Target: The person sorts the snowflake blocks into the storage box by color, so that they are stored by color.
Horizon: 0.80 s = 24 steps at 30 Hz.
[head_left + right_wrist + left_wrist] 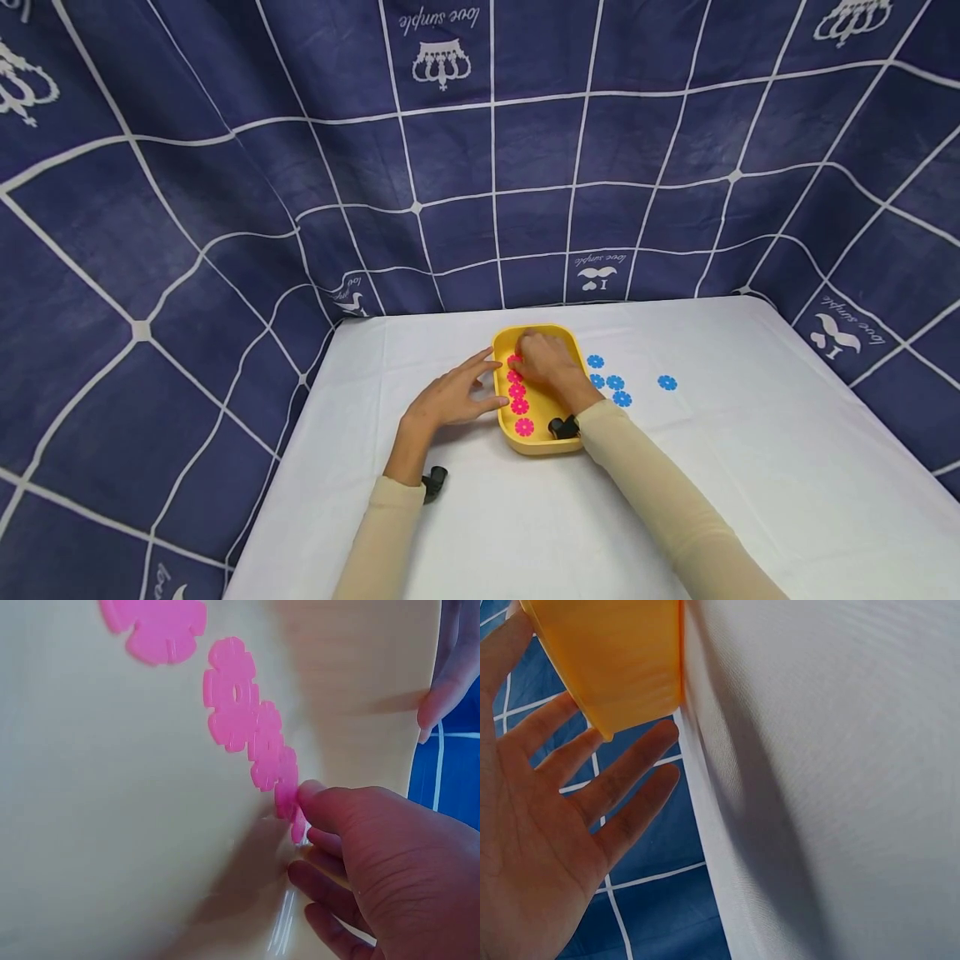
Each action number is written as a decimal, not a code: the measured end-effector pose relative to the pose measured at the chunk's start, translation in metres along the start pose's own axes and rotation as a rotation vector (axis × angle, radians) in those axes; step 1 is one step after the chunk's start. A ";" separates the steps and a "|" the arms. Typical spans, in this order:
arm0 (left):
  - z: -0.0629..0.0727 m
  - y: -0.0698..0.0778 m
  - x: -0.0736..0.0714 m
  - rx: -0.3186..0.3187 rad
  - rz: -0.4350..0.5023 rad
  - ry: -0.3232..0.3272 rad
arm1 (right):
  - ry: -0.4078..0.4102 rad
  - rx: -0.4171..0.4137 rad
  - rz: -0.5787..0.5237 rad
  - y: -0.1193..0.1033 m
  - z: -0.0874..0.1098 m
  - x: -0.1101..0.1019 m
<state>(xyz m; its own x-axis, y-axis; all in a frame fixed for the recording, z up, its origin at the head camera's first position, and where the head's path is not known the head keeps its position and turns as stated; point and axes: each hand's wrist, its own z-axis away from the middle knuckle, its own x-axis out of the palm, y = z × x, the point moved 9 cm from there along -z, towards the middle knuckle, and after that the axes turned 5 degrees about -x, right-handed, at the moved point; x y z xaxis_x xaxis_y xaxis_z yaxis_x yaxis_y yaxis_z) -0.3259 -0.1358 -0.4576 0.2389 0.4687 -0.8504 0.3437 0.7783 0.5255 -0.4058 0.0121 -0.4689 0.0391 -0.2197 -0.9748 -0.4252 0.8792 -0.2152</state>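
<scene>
A yellow tray stands on the white table, with several pink flower-shaped discs lying in a row along its left side. My right hand reaches into the far part of this tray. In the right wrist view, its thumb and index finger pinch the farthest pink disc of the row, which they partly hide. At the tray's left wall is my left hand, fingers spread and thumb at the rim. The left wrist view shows its palm facing the tray's outer wall.
Several blue flower-shaped discs lie on the white table to the right of the tray, one blue disc farther out. A dark blue patterned cloth hangs behind the table and at both sides.
</scene>
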 end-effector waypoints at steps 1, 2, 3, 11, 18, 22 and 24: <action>0.000 0.000 0.000 0.002 -0.002 0.001 | 0.001 0.000 0.003 0.000 0.000 0.000; 0.000 0.001 -0.001 0.003 -0.002 0.003 | 0.001 -0.002 0.007 0.000 0.000 0.000; 0.000 0.001 -0.001 0.004 -0.003 0.005 | 0.002 -0.005 0.009 -0.001 0.000 0.000; 0.001 0.002 -0.001 0.014 -0.009 0.005 | -0.008 -0.005 -0.006 -0.002 0.001 0.001; 0.000 0.002 -0.002 0.016 -0.014 0.011 | -0.010 -0.011 -0.006 -0.003 0.001 0.000; 0.001 0.002 -0.002 0.016 -0.013 0.015 | 0.001 -0.022 -0.023 -0.005 0.000 -0.003; 0.001 0.002 -0.001 0.012 -0.011 0.012 | 0.016 -0.028 -0.036 -0.006 0.000 -0.006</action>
<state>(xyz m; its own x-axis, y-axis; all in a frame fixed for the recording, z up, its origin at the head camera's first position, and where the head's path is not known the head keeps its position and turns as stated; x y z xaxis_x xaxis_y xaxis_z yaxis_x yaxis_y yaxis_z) -0.3246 -0.1355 -0.4556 0.2242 0.4654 -0.8562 0.3574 0.7781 0.5165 -0.4033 0.0082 -0.4613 0.0409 -0.2579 -0.9653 -0.4493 0.8582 -0.2484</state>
